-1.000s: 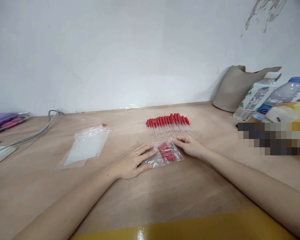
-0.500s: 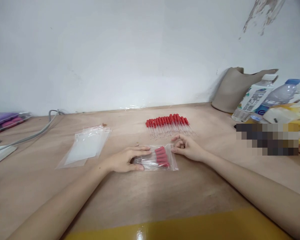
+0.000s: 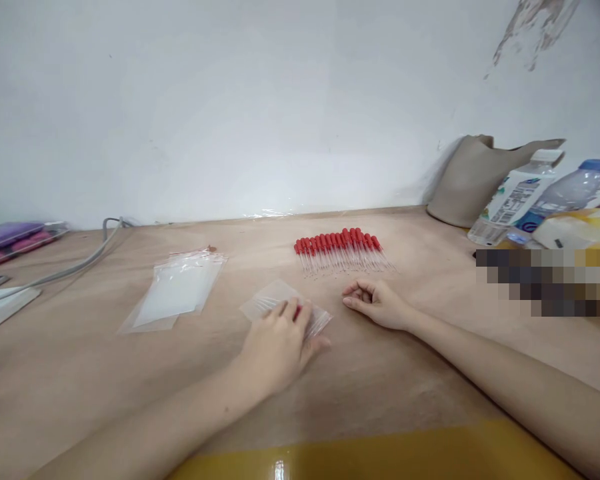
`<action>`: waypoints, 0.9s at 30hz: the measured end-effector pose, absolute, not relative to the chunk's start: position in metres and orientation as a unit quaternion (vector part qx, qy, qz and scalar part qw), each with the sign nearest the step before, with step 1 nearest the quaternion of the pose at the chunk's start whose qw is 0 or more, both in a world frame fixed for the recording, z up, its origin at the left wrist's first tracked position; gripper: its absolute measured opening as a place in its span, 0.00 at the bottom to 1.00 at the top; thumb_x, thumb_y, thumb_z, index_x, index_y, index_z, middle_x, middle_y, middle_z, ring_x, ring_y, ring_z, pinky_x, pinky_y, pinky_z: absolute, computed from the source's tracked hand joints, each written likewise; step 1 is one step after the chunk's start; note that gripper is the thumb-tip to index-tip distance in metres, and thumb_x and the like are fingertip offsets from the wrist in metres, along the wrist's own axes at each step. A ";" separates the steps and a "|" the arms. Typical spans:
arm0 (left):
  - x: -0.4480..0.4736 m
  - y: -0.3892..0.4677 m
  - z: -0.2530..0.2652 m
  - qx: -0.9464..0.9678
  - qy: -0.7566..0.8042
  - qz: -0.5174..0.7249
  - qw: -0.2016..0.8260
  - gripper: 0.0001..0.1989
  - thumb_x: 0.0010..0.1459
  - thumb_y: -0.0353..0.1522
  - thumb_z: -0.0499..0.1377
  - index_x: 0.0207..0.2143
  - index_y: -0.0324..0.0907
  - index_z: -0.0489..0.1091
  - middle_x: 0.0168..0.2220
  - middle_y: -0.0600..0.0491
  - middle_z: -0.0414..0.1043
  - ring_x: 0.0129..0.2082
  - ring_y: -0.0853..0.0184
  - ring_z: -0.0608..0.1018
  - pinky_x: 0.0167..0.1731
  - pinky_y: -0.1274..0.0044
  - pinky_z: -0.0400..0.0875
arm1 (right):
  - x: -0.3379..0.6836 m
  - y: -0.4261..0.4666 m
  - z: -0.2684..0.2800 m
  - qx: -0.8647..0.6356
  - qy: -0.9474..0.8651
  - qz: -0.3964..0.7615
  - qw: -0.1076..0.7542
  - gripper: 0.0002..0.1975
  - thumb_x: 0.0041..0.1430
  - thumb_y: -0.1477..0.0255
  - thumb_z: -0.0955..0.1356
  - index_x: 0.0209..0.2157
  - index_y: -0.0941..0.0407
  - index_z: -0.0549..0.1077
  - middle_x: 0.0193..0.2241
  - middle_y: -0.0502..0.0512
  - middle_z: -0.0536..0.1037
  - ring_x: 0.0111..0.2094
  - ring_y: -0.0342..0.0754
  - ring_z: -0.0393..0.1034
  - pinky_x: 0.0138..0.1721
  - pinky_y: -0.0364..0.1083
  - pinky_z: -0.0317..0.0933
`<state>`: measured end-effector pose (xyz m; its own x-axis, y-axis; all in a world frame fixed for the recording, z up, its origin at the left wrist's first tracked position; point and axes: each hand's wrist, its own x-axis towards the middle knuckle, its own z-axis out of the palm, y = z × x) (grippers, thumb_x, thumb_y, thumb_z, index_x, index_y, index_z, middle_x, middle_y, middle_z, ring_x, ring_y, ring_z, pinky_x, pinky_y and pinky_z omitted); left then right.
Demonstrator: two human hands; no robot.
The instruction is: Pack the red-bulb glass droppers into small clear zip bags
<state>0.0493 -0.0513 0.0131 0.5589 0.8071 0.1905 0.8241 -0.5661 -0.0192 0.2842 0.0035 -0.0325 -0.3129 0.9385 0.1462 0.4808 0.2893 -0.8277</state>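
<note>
Left hand, fingers spread, now covers the turned clear bag alone, the loosely curled right hand apart, apparently freed from it.

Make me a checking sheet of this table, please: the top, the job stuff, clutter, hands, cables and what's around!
Surface: brown table, yellow strip nearest you.
Job's things: red-topped droppers in a row; bag; pile of bags.
Clutter: bottles, grey container, purple packet.
Hands: left hand over the bag; right hand curled, nothing visibly held.
Cables: grey cable, left side.
Surroundings: pale wall, brown mark.
</note>
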 end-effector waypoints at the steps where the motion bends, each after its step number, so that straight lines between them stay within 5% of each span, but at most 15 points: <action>1: 0.055 -0.058 0.008 -0.884 -0.458 -0.072 0.069 0.27 0.59 0.48 0.48 0.52 0.38 0.62 0.50 0.38 0.65 0.47 0.48 0.70 0.39 0.62 0.70 | 0.285 0.004 -0.033 -0.483 -0.738 0.340 0.328 0.13 0.51 0.62 0.66 0.32 0.57 0.69 0.20 0.47 0.67 0.19 0.38 0.55 0.20 0.40 0.50; 5: 0.043 -0.045 0.000 -0.883 -0.450 -0.060 0.117 0.18 0.64 0.35 0.45 0.54 0.42 0.59 0.52 0.41 0.63 0.50 0.52 0.69 0.40 0.64 0.70 | 0.286 0.004 -0.037 -0.481 -0.755 0.315 0.315 0.12 0.52 0.62 0.65 0.32 0.57 0.70 0.20 0.47 0.67 0.19 0.38 0.56 0.20 0.40 0.50; 9: -0.001 0.009 0.007 -0.875 -0.471 -0.016 0.114 0.20 0.62 0.26 0.43 0.55 0.45 0.60 0.54 0.46 0.63 0.47 0.56 0.72 0.41 0.66 0.69 | 0.287 0.005 -0.038 -0.477 -0.767 0.298 0.309 0.11 0.53 0.63 0.65 0.33 0.56 0.70 0.20 0.48 0.68 0.20 0.38 0.57 0.21 0.40 0.51; 17: -0.048 0.060 -0.002 -0.894 -0.438 -0.069 0.066 0.22 0.64 0.31 0.38 0.57 0.44 0.59 0.59 0.49 0.56 0.56 0.61 0.63 0.53 0.67 0.59 | 0.285 0.002 -0.032 -0.480 -0.781 0.273 0.294 0.09 0.54 0.65 0.65 0.31 0.56 0.72 0.20 0.48 0.69 0.20 0.39 0.59 0.22 0.41 0.52; 22: -0.056 0.058 0.008 -0.832 -0.540 -0.092 0.081 0.24 0.64 0.39 0.39 0.59 0.39 0.55 0.60 0.43 0.53 0.61 0.55 0.53 0.57 0.60 0.47 | 0.284 0.000 -0.030 -0.481 -0.782 0.273 0.288 0.09 0.54 0.65 0.65 0.32 0.56 0.72 0.20 0.48 0.70 0.20 0.39 0.59 0.22 0.41 0.52; 27: -0.094 0.068 0.009 -0.702 -0.698 -0.111 0.082 0.24 0.66 0.36 0.36 0.55 0.25 0.54 0.54 0.27 0.55 0.57 0.36 0.52 0.43 0.43 0.49 | 0.284 0.000 -0.028 -0.479 -0.784 0.267 0.290 0.09 0.53 0.66 0.65 0.32 0.55 0.72 0.20 0.48 0.70 0.20 0.39 0.59 0.22 0.41 0.52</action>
